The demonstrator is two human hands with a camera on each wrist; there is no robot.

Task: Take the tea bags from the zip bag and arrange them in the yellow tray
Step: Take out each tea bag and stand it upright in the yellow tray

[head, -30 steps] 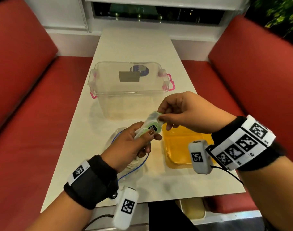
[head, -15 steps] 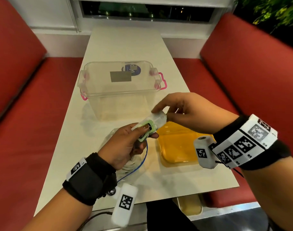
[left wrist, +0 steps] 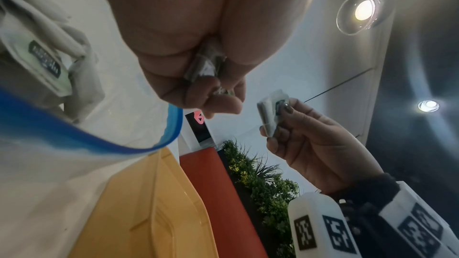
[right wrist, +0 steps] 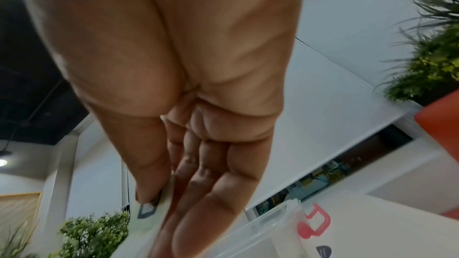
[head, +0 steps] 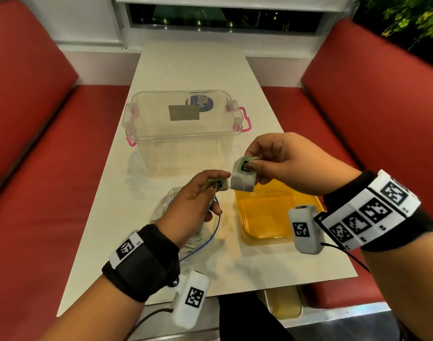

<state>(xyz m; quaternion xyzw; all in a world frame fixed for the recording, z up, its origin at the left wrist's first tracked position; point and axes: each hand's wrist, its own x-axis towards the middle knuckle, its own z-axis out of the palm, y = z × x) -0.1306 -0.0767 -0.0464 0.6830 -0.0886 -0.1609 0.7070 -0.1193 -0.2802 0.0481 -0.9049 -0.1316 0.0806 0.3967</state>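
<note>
My right hand [head: 253,166] pinches a white tea bag [head: 243,178] with a green tag, held in the air above the far left corner of the yellow tray [head: 279,238]. My left hand [head: 216,184] pinches a second small green-tagged tea bag [head: 219,185] just left of it, above the clear zip bag [head: 168,207] with the blue seal. The zip bag lies on the table under my left hand, with more tea bags [left wrist: 47,64] inside. In the left wrist view, my right hand [left wrist: 280,113] shows its tea bag [left wrist: 269,114] and the tray's rim [left wrist: 159,203] below. The tray looks bare inside.
A clear plastic storage box [head: 185,129] with pink latches stands on the white table [head: 185,67] beyond the tray and bag. Red bench seats [head: 38,193] run along both sides. A cream bin [head: 285,306] sits on the floor under the table's near edge.
The two hands held one bundle together; now they have come apart, the right hand drawing one tea bag rightward over the tray while the left keeps another.
</note>
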